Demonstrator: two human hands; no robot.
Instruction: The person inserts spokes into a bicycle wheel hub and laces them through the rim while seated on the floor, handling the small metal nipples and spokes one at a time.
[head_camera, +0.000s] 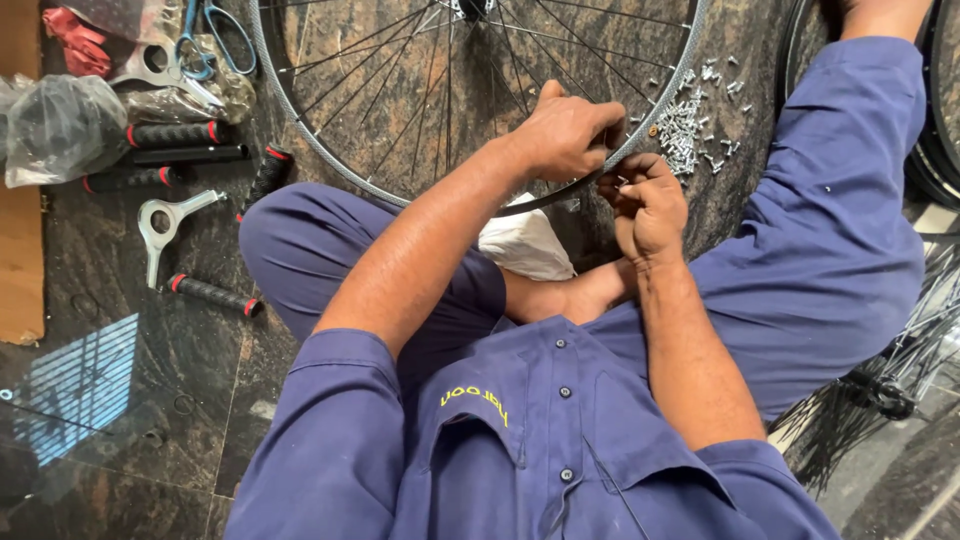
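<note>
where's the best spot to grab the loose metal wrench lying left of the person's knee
Probably by the straight shaft of the metal wrench, coming from above. It lies flat on the dark stone floor, ring head in the middle and forked end up toward the wheel rim. The lower shaft is bare, with open floor on both sides. The black grip below it lies apart, so fingers should fit around the shaft.

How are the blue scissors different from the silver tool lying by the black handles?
The scissors have blue looped handles; the silver tool is plain grey metal all over. The scissors have two crossing arms; the silver tool is one flat piece with a round hole in its head. The scissors lie on plastic bags; the silver tool lies on the bare floor. Neither is held by a hand.
</note>
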